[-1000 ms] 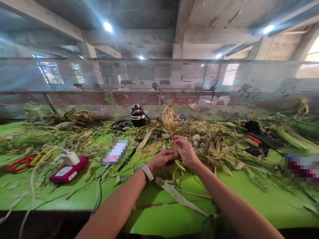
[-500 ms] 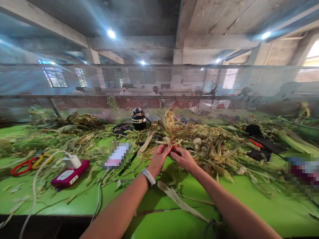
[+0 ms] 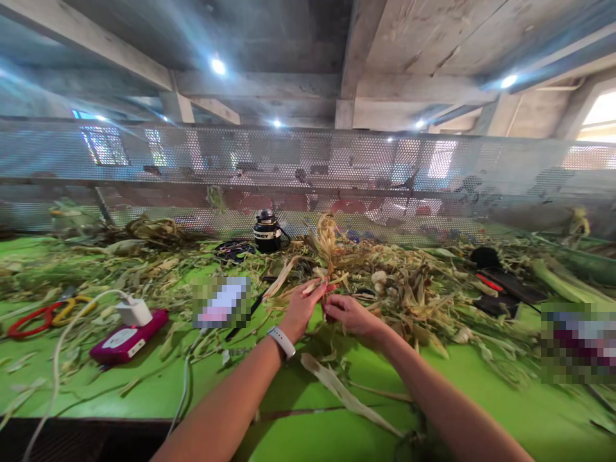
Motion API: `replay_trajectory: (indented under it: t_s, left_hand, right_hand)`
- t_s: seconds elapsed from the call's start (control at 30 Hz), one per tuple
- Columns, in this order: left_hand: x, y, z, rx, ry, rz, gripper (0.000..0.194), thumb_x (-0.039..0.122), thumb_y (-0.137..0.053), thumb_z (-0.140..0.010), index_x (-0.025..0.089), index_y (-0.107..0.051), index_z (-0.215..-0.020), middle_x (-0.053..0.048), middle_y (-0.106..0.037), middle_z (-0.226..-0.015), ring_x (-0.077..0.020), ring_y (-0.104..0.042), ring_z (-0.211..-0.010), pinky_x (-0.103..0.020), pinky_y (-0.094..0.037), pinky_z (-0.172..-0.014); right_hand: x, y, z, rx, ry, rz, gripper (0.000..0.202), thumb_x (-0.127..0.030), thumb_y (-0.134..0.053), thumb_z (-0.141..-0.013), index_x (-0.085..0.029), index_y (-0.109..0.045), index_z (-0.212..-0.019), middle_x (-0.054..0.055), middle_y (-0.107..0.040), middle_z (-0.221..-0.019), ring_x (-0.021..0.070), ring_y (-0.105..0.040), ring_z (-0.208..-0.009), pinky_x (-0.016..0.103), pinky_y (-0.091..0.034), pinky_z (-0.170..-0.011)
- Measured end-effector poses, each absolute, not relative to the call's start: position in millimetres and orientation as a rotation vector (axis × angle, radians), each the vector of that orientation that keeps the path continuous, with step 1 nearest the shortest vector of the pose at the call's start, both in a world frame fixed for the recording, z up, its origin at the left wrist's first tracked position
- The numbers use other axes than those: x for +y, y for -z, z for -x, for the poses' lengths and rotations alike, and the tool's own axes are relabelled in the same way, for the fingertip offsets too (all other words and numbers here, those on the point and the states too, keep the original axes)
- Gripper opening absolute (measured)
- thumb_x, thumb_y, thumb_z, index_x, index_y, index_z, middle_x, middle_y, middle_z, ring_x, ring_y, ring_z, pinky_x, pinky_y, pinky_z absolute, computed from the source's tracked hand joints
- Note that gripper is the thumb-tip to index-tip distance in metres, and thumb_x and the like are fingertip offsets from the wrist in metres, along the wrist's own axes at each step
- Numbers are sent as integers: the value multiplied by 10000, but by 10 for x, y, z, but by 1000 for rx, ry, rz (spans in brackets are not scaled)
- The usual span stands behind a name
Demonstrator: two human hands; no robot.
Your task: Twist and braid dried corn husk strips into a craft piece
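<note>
Near the middle of the green table, my left hand (image 3: 302, 308) is closed in a pinch on pale dried corn husk (image 3: 326, 240). A tuft of the husk stands up above my fingers, and a narrow strip points to the right. My right hand (image 3: 353, 314) is close beside it, a little lower, with thumb and forefinger pressed together at the husk's lower end. What lies between those fingertips is too small to make out. A long loose husk leaf (image 3: 344, 388) lies on the table below my hands.
Dried husks and leaves (image 3: 418, 289) cover much of the green table (image 3: 308, 436). To the left are a phone (image 3: 222, 303), a charger on a magenta power strip (image 3: 128, 337) with white cables, and scissors (image 3: 33, 321). A black jug (image 3: 267, 232) stands before the perforated metal screen (image 3: 289, 160).
My right hand has drawn slightly down and away from my left fingertips. The left hand keeps its pinch on the husk. The whole view has tilted and shifted a little.
</note>
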State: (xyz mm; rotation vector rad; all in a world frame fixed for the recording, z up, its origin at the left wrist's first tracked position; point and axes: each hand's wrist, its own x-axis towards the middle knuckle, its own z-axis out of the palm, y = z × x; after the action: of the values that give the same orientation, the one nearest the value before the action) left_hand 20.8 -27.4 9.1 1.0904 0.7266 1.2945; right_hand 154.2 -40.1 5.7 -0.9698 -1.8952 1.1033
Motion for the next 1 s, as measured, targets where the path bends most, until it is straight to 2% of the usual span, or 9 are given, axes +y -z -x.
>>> replay_trajectory:
  t_s: [0.1,0.23,0.4,0.5,0.6,0.73,0.83,0.9,1.0]
  left_hand:
    - [-277,-92,-198,714,-1255,-1038,315,307,-707,-642,151,-628,-904,-90,-710,-842,-216,-648,-822,-346,-470,-793]
    - [-283,-130,-165,745,-1240,-1003,280,305,-683,-659,160,-610,-887,-42,-676,-723,-165,-616,-688,-285,-466,-651]
    - [-302,-151,-156,834,-1148,-1046,229,349,-671,-652,180,-607,-793,37,-533,-567,-97,-469,-487,-216,-302,-452]
    - [-290,-138,-167,852,-1152,-1138,237,371,-687,-625,175,-610,-734,42,-475,-529,-90,-405,-457,-224,-267,-439]
    - [-258,-140,-163,871,-1205,-1138,228,369,-682,-613,179,-606,-716,19,-514,-575,-105,-438,-502,-239,-314,-472]
    - [-214,-139,-137,869,-1253,-1057,236,349,-694,-582,188,-575,-708,27,-535,-617,-98,-466,-545,-232,-356,-525]
    - [-196,-115,-114,852,-1239,-1134,251,369,-697,-590,185,-571,-704,50,-481,-557,-83,-419,-501,-220,-310,-488]
    - [-193,-91,-105,832,-1166,-1232,275,403,-690,-612,177,-581,-726,65,-434,-514,-72,-362,-459,-217,-246,-450]
    - [-199,-56,-115,775,-1039,-1341,350,451,-697,-614,154,-597,-768,84,-373,-480,-58,-286,-435,-214,-172,-431]
  right_hand:
    - [-401,-73,-1552,-1880,-1150,981,294,-432,-577,-725,-178,-516,-591,-27,-512,-566,96,-433,-542,229,-358,-553]
    - [-403,-116,-1591,-1699,-1196,1097,324,-457,-599,-693,-180,-505,-551,-38,-489,-496,85,-415,-470,223,-327,-486]
    - [-395,-121,-1602,-1448,-1197,1145,495,-637,-485,-726,-193,-442,-509,-50,-412,-409,77,-352,-382,225,-246,-403]
    - [-385,-96,-1568,-1425,-1158,1059,487,-633,-540,-695,-194,-436,-512,-67,-373,-408,66,-316,-376,222,-239,-398]
    - [-396,-90,-1519,-1436,-1121,1028,458,-604,-571,-685,-190,-459,-522,-63,-396,-427,67,-329,-386,221,-242,-401]
    - [-444,-119,-1480,-1493,-1072,1035,416,-544,-554,-712,-190,-473,-511,-51,-422,-443,75,-357,-405,225,-259,-421]
    - [-464,-137,-1514,-1558,-1021,1082,394,-494,-516,-745,-193,-472,-495,-42,-428,-438,91,-378,-427,234,-288,-447]
    - [-450,-143,-1566,-1537,-921,1112,376,-476,-482,-767,-194,-496,-518,-21,-478,-492,118,-436,-501,245,-335,-500]
    - [-393,-140,-1634,-1444,-736,1120,340,-473,-486,-772,-198,-562,-588,11,-558,-640,168,-511,-711,269,-391,-661]
